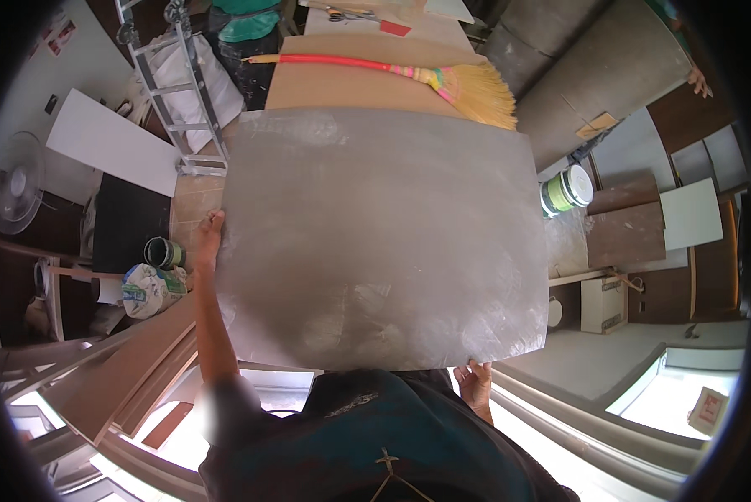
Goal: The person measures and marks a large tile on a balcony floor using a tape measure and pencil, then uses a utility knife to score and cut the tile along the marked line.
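Hands grip a large grey panel [375, 243] held flat before the person: left hand [207, 238] clasps its left edge, right hand [474, 381] its near right corner, above a counter [325, 84] with a broom [442, 79].

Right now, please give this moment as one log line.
left hand: grips left edge of grey panel | right hand: holds its near edge | broom: on board beyond
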Motion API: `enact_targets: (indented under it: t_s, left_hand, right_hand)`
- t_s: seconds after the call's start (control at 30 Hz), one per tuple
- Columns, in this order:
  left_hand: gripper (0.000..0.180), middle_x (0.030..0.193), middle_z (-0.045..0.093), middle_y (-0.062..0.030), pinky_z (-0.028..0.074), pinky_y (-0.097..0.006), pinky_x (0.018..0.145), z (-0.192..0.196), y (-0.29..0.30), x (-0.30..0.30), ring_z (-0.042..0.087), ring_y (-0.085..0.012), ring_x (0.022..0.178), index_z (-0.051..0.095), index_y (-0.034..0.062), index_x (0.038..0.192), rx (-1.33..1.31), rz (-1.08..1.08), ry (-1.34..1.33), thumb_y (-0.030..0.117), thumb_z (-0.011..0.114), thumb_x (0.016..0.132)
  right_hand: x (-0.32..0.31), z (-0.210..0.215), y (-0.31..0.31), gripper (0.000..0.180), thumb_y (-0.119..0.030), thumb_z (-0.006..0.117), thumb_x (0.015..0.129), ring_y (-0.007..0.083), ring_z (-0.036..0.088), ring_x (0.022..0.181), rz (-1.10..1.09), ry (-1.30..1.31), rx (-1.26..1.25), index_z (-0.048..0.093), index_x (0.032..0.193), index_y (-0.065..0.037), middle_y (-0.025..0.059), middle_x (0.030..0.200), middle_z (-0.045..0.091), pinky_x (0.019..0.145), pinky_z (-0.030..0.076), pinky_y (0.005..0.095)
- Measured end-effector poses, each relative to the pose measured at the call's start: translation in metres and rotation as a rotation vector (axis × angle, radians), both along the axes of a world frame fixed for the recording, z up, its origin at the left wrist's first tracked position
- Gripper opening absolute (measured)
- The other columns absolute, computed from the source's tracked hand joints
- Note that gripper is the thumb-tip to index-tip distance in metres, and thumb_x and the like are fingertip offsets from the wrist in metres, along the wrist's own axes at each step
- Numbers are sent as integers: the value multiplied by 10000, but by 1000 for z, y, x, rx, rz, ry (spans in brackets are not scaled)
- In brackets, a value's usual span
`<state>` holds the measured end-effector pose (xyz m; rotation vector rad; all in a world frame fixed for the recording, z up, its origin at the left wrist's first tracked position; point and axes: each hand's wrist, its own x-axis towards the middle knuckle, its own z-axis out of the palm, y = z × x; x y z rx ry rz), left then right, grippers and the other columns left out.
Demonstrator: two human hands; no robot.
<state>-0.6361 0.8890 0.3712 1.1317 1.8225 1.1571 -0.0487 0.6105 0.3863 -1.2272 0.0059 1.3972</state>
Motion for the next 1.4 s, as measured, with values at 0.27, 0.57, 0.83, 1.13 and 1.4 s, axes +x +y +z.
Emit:
enact_targets:
  t_s: [0.27, 0.57, 0.83, 1.13, 1.4]
  left_hand:
    - [318, 821, 600, -1, 436, -259, 731, -21, 16, -7, 524, -97, 777, 632, 8, 973, 56, -17, 11, 310, 546, 927]
    - [354, 881, 654, -59, 452, -300, 786, -42, 39, -14, 575, -159, 838, 628, -26, 1022, 131, -39, 122, 303, 536, 930]
    - [339, 917, 618, -18, 428, -270, 806, -53, 44, -14, 529, -123, 856, 625, 8, 1018, 108, -104, -42, 319, 517, 940]
    - [385, 939, 620, -26, 424, -271, 813, -43, 45, -12, 532, -122, 871, 627, 6, 1039, 112, -97, -28, 362, 521, 936]
    - [381, 915, 636, -32, 449, -276, 781, -28, 48, -2, 560, -131, 841, 624, -9, 1023, 95, -83, -114, 347, 518, 940]
  right_hand:
    - [-12, -2, 16, 317, -191, 712, 791, 172, 633, 755, -18, -68, 5, 562, 1070, -212, -29, 881, 638, 669, 558, 333]
    - [-7, -4, 33, 304, -105, 698, 786, 162, 605, 689, -6, -34, 78, 568, 1046, -195, -23, 868, 641, 668, 555, 332]
    - [1, -15, 34, 346, -101, 638, 818, 200, 619, 793, -23, -21, 40, 495, 1120, -194, 16, 994, 583, 700, 572, 340]
    - [-2, -19, 34, 327, -120, 625, 834, 200, 617, 806, -61, -24, 34, 479, 1119, -187, 15, 1000, 578, 700, 564, 333]
    - [-8, -13, 44, 306, -160, 640, 845, 204, 602, 799, -82, -43, 58, 487, 1107, -204, 13, 989, 583, 707, 544, 357]
